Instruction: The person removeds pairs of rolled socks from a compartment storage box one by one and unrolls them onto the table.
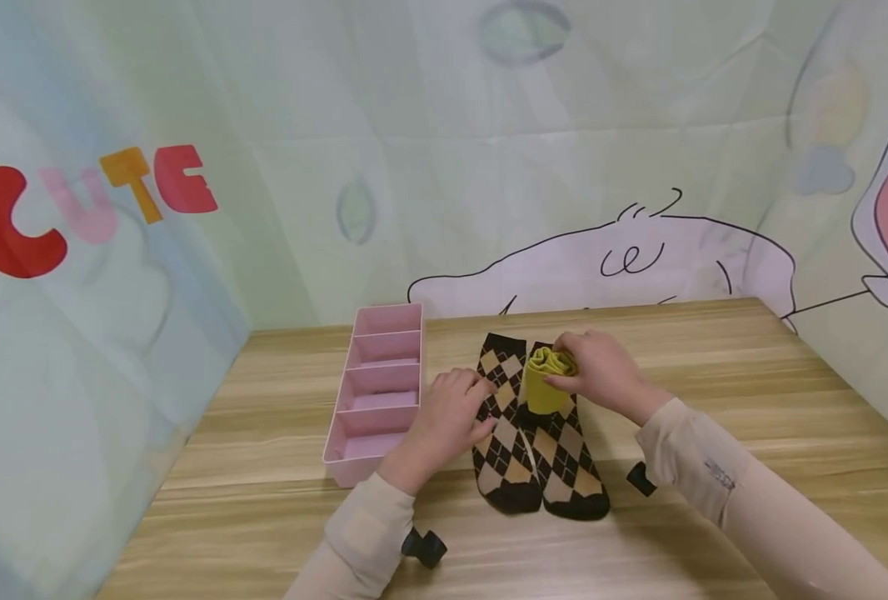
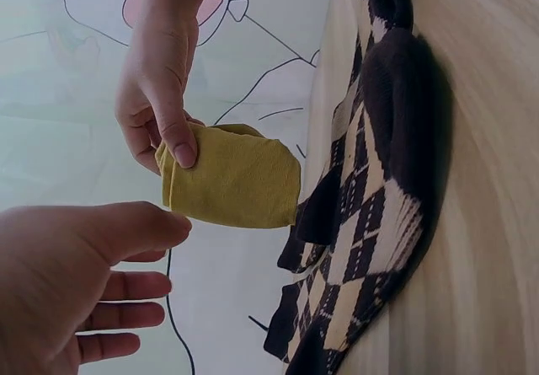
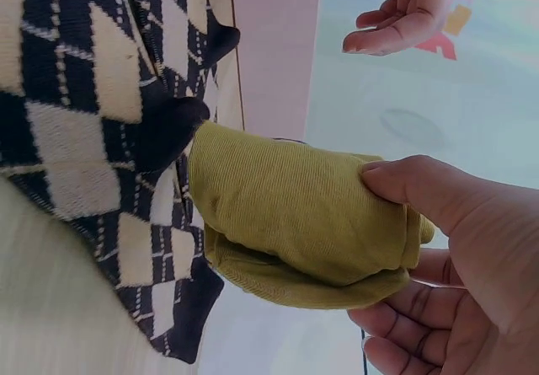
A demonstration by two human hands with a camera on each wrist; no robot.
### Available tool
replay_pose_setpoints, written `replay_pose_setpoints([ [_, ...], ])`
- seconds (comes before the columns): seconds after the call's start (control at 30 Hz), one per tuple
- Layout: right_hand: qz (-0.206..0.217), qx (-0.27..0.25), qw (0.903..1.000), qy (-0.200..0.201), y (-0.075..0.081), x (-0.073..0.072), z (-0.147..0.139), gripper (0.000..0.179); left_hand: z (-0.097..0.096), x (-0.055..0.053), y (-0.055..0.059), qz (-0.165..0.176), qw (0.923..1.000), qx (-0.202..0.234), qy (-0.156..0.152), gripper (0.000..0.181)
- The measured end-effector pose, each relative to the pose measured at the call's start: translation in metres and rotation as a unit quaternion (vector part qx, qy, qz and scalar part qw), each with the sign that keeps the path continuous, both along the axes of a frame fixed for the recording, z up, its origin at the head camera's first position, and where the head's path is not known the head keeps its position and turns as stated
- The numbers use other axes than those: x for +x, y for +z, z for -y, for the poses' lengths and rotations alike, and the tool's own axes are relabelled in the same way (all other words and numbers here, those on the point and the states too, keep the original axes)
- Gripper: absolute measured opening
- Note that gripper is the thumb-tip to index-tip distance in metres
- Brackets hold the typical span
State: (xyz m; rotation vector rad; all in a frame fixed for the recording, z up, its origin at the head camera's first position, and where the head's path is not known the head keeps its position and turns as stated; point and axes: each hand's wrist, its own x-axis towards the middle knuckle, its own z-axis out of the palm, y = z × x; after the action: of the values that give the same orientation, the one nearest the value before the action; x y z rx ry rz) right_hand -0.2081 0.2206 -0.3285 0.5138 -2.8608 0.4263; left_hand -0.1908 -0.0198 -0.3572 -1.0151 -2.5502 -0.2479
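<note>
A rolled yellow-green cloth [image 1: 545, 387], its coiled end facing up, is pinched at the top by my right hand [image 1: 605, 375]. In the right wrist view the thumb lies across the cloth roll [image 3: 295, 206] with the fingers behind it. Below it, a pair of argyle socks [image 1: 500, 450] in black, tan and grey lies flat side by side on the table. My left hand [image 1: 447, 425] hovers by the left sock with its fingers relaxed. In the left wrist view that hand [image 2: 93, 282] holds nothing, its thumb tip close to the cloth roll.
A pink box [image 1: 376, 475] with several compartments in a row stands on the wooden table [image 1: 264, 425], left of the socks. Behind the table hangs a printed curtain [image 1: 301, 208] with cartoon drawings and letters. Black wrist mounts [image 1: 425, 548] hang below the sleeves.
</note>
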Motion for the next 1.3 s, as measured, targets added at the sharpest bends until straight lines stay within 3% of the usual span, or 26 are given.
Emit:
replay_pose_setpoints([
  [0.3,0.008,-0.011,0.9999,-0.010,-0.008,0.014,-0.024,0.039,-0.016,0.003,-0.006,0.011,0.9992,-0.038,-0.006,0.035],
  [0.63,0.029,-0.024,0.9991,-0.022,-0.018,0.025,-0.047,0.037,-0.028,0.003,-0.010,0.044,0.9980,-0.037,-0.026,0.034],
  [1.0,0.017,-0.018,0.9989,-0.040,-0.016,0.038,-0.058,0.039,-0.052,0.008,-0.010,0.035,0.9974,-0.032,-0.055,0.032],
  [1.3,0.016,-0.018,0.9987,-0.046,-0.021,0.046,-0.069,0.037,-0.073,0.010,-0.010,0.041,0.9954,-0.067,-0.055,0.033],
])
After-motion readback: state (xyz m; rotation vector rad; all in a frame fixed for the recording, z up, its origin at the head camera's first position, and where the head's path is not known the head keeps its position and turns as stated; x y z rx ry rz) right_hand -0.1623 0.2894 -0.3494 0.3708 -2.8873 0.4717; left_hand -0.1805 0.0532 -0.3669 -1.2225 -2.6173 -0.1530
